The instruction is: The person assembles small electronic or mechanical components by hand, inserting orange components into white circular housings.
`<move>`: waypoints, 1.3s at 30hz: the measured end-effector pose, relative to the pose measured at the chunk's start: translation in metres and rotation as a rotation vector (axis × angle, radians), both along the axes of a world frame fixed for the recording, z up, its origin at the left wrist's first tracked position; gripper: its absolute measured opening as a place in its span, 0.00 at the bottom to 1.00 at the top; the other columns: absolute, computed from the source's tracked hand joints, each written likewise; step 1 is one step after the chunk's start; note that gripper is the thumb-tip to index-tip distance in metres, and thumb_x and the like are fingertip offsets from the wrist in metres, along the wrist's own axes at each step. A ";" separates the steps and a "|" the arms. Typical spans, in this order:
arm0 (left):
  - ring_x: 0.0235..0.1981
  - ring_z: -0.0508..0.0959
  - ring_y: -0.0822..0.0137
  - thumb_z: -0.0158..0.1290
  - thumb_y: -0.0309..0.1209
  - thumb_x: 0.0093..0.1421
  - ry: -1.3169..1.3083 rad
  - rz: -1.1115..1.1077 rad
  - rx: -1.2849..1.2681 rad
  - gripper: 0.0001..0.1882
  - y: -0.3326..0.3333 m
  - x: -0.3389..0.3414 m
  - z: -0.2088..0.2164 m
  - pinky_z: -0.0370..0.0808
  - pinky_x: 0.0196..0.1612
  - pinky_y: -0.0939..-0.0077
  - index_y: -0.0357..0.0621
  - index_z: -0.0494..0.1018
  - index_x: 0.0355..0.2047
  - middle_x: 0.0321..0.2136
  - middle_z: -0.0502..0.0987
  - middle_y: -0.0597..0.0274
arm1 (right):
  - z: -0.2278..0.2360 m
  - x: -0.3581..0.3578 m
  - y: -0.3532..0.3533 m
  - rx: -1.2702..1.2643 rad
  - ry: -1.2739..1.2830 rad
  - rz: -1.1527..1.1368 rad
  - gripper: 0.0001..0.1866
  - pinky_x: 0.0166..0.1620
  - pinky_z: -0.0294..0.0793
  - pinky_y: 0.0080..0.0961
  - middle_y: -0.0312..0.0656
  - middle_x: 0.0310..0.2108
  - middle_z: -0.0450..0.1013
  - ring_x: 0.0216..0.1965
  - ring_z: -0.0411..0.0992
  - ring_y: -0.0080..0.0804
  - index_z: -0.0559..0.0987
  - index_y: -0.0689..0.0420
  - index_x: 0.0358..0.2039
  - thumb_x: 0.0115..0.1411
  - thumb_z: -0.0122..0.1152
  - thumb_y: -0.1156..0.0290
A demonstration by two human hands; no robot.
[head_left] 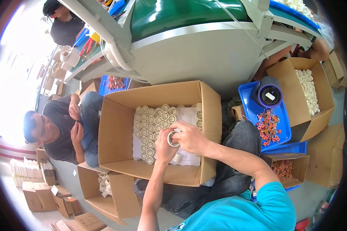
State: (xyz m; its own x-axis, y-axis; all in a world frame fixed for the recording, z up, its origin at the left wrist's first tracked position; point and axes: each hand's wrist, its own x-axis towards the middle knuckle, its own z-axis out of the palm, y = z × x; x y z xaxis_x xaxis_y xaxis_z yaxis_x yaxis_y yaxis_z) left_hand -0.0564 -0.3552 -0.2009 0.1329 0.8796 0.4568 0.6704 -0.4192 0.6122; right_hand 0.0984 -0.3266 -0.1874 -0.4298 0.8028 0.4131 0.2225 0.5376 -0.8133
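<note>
Over a large open cardboard box [142, 171], my left hand [164, 149] is wrapped round a white, cylindrical plastic part with a ring-shaped open end [173, 144]. My right hand [189, 138] has its fingers closed at the rim of the same part; whatever they may pinch there is hidden. Below my hands, rows of similar white round parts [144, 127] stand upright on a white sheet [189, 158] inside the box. One more white part [177, 158] lies loose beside the rows, partly under my hands.
A blue tray [286, 123] on my right holds red-and-orange wired pieces [268, 127] and a dark cylinder with a purple rim [270, 95]. Boxes of white pieces [307, 92] and reddish pieces [283, 168] stand nearby. Another person [61, 129] sits left; a green conveyor [189, 17] runs ahead.
</note>
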 end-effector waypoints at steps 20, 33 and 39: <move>0.40 0.76 0.50 0.67 0.22 0.39 0.036 -0.039 -0.233 0.27 0.023 -0.002 0.030 0.75 0.41 0.61 0.42 0.70 0.41 0.40 0.74 0.51 | 0.006 0.011 0.022 -0.084 -0.043 -0.052 0.12 0.46 0.75 0.31 0.44 0.44 0.75 0.44 0.75 0.41 0.84 0.55 0.38 0.51 0.66 0.73; 0.46 0.76 0.54 0.67 0.35 0.49 0.082 0.060 0.491 0.36 0.275 0.058 0.205 0.71 0.51 0.61 0.39 0.67 0.57 0.46 0.74 0.53 | 0.020 0.046 0.040 -0.349 0.316 -0.368 0.14 0.35 0.74 0.18 0.41 0.39 0.76 0.34 0.74 0.23 0.82 0.60 0.44 0.57 0.64 0.74; 0.56 0.66 0.42 0.61 0.47 0.55 0.429 0.407 0.532 0.41 0.374 0.023 0.198 0.62 0.57 0.49 0.35 0.60 0.61 0.58 0.64 0.40 | 0.008 0.025 0.037 -0.246 0.219 -0.330 0.18 0.35 0.76 0.24 0.43 0.41 0.76 0.38 0.76 0.31 0.80 0.57 0.48 0.56 0.64 0.72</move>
